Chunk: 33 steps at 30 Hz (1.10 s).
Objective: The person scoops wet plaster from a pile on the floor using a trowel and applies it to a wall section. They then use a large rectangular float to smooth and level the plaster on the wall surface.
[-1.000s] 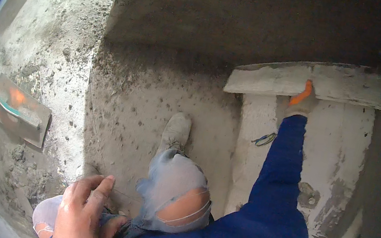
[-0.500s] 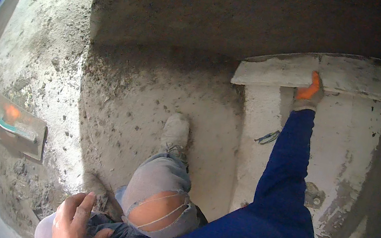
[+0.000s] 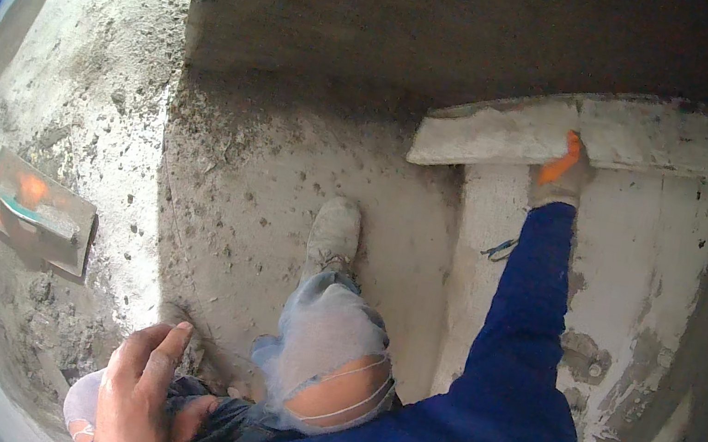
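My right hand (image 3: 561, 170), in a grey glove with orange fingers, reaches up on a blue-sleeved arm and grips the lower edge of a long, plaster-caked straightedge board (image 3: 490, 136). The board lies flat and slightly tilted against a grey wall (image 3: 627, 267). My bare left hand (image 3: 139, 386) rests at the lower left on dark cloth over my thigh and holds nothing. Between the hands are my bent knee in torn, pale trousers (image 3: 328, 348) and a dusty shoe (image 3: 333, 232).
A flat plastering float with a teal and orange handle (image 3: 42, 211) lies on the mortar-strewn floor (image 3: 91, 112) at the left. A rough, dark rendered wall (image 3: 425, 18) fills the top. A bolt and a bit of blue wire stick out of the paler wall.
The view has shifted a little to the right and up. My right hand keeps its grip on the board at the wall. My left hand has stayed on my thigh.
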{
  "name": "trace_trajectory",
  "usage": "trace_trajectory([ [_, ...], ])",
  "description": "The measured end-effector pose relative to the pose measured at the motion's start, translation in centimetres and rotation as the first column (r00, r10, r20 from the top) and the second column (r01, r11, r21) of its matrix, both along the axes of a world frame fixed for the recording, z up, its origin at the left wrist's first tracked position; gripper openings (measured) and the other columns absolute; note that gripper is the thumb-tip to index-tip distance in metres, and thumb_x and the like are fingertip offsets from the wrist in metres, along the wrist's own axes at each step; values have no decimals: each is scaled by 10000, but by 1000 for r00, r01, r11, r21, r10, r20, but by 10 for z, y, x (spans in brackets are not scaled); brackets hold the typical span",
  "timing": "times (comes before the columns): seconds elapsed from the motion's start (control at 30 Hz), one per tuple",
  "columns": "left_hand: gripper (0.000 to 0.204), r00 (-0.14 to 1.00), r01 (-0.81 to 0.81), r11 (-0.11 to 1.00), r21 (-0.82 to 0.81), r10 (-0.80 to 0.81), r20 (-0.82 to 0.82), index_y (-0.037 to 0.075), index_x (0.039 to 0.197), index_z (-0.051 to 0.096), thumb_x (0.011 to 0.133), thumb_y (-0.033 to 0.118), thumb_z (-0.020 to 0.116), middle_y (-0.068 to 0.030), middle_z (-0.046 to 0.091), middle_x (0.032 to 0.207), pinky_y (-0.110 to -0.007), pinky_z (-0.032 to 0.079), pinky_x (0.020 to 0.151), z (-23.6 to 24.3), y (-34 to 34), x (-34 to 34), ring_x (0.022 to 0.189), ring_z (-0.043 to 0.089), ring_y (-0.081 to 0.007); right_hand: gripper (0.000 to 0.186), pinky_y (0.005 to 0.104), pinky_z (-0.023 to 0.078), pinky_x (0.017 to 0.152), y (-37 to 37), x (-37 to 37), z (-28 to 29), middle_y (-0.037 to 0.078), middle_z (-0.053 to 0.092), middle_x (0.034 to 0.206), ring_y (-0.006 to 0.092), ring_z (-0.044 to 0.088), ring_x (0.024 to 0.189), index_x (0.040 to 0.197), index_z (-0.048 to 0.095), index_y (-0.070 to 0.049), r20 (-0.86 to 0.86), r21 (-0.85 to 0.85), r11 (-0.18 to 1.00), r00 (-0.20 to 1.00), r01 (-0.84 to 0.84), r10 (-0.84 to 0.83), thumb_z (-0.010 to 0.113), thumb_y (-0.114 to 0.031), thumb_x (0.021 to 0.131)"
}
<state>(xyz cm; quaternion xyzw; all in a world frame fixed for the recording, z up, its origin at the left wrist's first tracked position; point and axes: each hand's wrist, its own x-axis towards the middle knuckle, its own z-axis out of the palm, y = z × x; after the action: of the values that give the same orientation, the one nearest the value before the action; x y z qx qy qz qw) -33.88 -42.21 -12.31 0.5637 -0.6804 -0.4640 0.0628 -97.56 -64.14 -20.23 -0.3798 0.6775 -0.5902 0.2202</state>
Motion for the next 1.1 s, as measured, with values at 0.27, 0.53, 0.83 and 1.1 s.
trace_trajectory([
  [0.27,672,999,8,999,52,-10,40,9,1290,521,666,88,758,-227,561,1210,-437,474,912,-6,-16,-11,1079,565,-422,383,365,375,1050,-37,-75,6,126,589,1252,247,527,1166,1248,587,-56,-60,-201,975,993,90,-104,565,-219,901],
  [0.53,536,1000,9,992,129,-9,-3,35,1309,527,798,107,671,-221,564,1256,-435,469,931,-4,-15,-4,1132,557,-418,426,371,369,1062,-25,-55,-28,122,555,1316,257,517,1204,1286,563,-64,-617,-40,999,787,-33,2,580,-243,899],
  [0.83,536,995,94,991,99,-90,-45,20,1339,489,840,141,643,-235,538,1269,-431,452,944,-5,-19,-21,1132,532,-430,495,375,342,1098,-10,20,-32,122,508,1407,270,482,1286,1350,521,-81,-662,149,980,749,131,1,597,-266,898],
  [1.1,501,998,57,996,62,-56,-15,18,1310,516,840,139,643,-239,564,1228,-431,458,926,-13,-17,-23,1105,551,-428,505,359,346,1089,4,20,40,116,536,1371,273,500,1247,1334,532,-69,144,-213,956,961,-203,236,617,-276,882],
])
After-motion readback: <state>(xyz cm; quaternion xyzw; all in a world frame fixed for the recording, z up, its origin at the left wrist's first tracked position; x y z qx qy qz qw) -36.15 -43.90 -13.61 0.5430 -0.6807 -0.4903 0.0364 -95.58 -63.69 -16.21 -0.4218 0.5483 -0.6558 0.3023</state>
